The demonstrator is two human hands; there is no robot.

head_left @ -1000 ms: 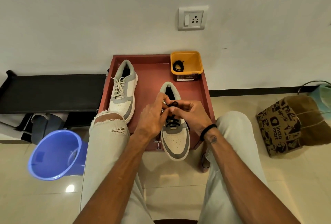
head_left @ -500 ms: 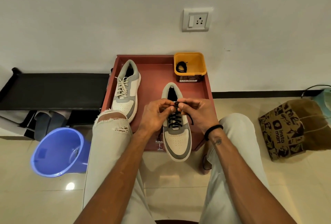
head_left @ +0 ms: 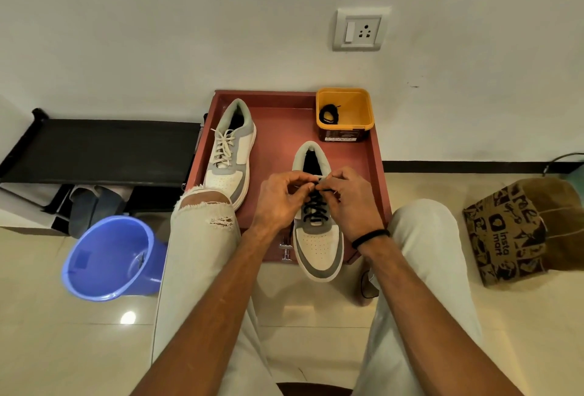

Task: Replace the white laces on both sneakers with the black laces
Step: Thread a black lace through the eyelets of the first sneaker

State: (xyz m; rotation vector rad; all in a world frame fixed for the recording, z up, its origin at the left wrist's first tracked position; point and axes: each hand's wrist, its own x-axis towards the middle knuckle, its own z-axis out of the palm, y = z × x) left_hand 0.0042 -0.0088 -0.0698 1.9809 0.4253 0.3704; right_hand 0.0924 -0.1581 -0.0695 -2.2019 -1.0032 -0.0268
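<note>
Two grey-and-white sneakers lie on a red tray (head_left: 278,104). The left sneaker (head_left: 232,152) carries a white lace (head_left: 223,147). The right sneaker (head_left: 317,244) has a black lace (head_left: 314,210) threaded through its lower eyelets. My left hand (head_left: 279,201) and my right hand (head_left: 350,202) meet over the upper eyelets of the right sneaker, each pinching an end of the black lace. My fingers hide the lace ends. A second black lace (head_left: 328,114) lies coiled in a yellow tub (head_left: 360,111) at the tray's back right.
A blue bucket (head_left: 109,258) stands on the floor at the left, beside a low black bench (head_left: 101,150). A printed brown paper bag (head_left: 512,231) sits at the right. My knees flank the tray. A wall with a socket (head_left: 361,28) is behind.
Both hands stayed at the top of the right sneaker, working the black lace. More of the black lacing below the fingers has come into sight.
</note>
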